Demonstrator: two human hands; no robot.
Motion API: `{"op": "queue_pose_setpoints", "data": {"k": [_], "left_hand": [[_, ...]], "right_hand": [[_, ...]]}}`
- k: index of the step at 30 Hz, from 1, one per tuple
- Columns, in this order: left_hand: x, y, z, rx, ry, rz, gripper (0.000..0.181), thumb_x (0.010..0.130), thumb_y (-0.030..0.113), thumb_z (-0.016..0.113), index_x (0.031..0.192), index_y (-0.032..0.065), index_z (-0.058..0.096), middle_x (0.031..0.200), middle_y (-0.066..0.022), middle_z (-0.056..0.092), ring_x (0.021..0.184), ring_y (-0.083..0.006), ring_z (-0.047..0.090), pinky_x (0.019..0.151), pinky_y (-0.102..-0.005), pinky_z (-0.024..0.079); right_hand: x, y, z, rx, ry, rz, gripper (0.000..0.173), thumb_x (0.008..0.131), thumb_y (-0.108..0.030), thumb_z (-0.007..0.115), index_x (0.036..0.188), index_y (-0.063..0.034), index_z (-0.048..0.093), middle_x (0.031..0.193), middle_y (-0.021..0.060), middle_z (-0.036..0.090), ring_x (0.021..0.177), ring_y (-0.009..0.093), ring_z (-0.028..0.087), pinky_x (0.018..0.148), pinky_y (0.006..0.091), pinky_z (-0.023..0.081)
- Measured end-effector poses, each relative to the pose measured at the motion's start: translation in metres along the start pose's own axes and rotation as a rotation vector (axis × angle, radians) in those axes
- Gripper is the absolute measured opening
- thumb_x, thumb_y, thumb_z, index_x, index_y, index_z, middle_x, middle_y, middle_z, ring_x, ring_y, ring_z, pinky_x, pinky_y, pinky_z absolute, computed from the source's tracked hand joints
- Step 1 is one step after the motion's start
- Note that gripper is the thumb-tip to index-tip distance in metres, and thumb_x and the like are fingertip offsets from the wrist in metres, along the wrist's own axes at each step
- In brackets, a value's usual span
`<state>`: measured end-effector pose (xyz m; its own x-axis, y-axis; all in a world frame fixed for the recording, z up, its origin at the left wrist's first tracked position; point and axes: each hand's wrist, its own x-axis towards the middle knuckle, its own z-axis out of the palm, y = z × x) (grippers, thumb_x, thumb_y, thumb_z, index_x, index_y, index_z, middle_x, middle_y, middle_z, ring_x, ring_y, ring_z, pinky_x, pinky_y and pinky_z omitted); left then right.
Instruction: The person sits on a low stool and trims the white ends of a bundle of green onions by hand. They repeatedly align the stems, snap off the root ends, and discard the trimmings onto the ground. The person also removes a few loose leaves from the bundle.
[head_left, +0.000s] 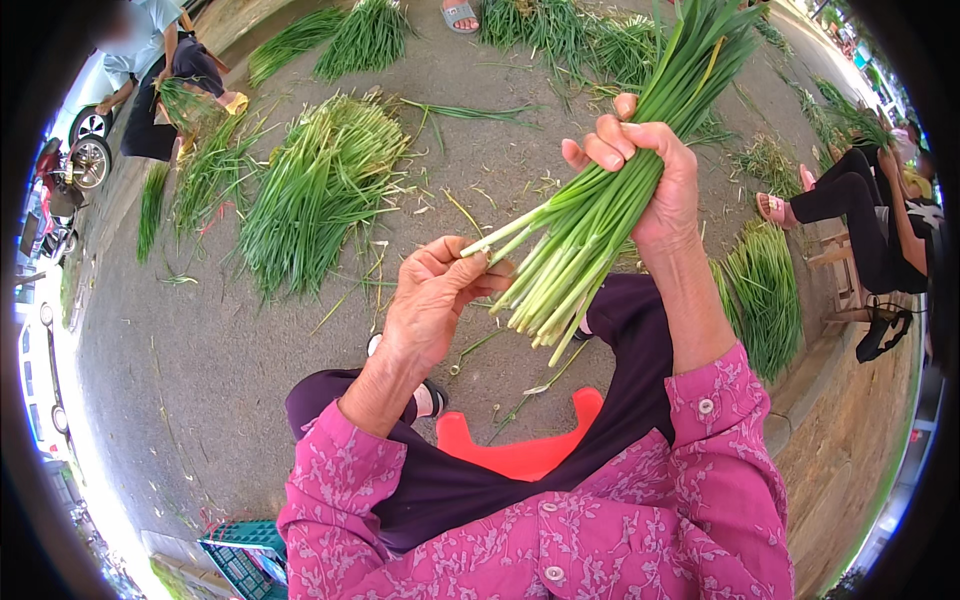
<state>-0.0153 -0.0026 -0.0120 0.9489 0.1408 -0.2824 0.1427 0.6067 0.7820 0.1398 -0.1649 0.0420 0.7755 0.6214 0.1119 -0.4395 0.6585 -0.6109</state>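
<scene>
My right hand (652, 172) grips a thick bunch of long green leafy stalks, likely garlic chives (592, 240), around its middle. The pale stem ends point down and to the left, and the leaves rise to the upper right. At the lower left of the bunch, my left hand (450, 289) pinches the pale end of one or two stalks between thumb and fingers. These stalks stand a little apart from the rest. What lies under the left thumb is partly hidden. Below the hands are my knees and a red plastic stool (517, 450).
A large heap of the same greens (322, 187) lies on the pavement at the left, another pile (765, 300) at the right. More bundles (367, 37) lie ahead. Seated people are at the upper left and right. A green plastic crate (244, 551) stands at the lower left.
</scene>
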Motion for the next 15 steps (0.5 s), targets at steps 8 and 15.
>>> {"op": "queue_pose_setpoints", "data": {"k": [8,15], "left_hand": [[0.002,-0.001,-0.005,0.054,0.018,-0.041,0.013,0.086,0.014,0.056,0.079,0.0032,0.053,0.076,-0.0083,0.062,0.066,-0.0133,0.061,0.066,-0.0266,0.051],[0.003,0.002,-0.026,0.051,0.023,-0.071,0.021,0.086,0.023,0.058,0.077,0.0042,0.058,0.078,-0.0076,0.064,0.065,-0.0141,0.062,0.064,-0.0287,0.05]], "right_hand": [[-0.002,-0.004,0.0,0.055,-0.09,-0.01,0.015,0.076,-0.009,0.051,0.09,-0.0096,0.046,0.062,-0.0018,0.044,0.059,0.012,0.048,0.088,0.0424,0.042],[-0.001,-0.008,-0.002,0.171,-0.102,0.001,0.015,0.076,-0.006,0.051,0.09,-0.0084,0.046,0.062,-0.0024,0.04,0.058,0.011,0.047,0.089,0.0379,0.041]]}}
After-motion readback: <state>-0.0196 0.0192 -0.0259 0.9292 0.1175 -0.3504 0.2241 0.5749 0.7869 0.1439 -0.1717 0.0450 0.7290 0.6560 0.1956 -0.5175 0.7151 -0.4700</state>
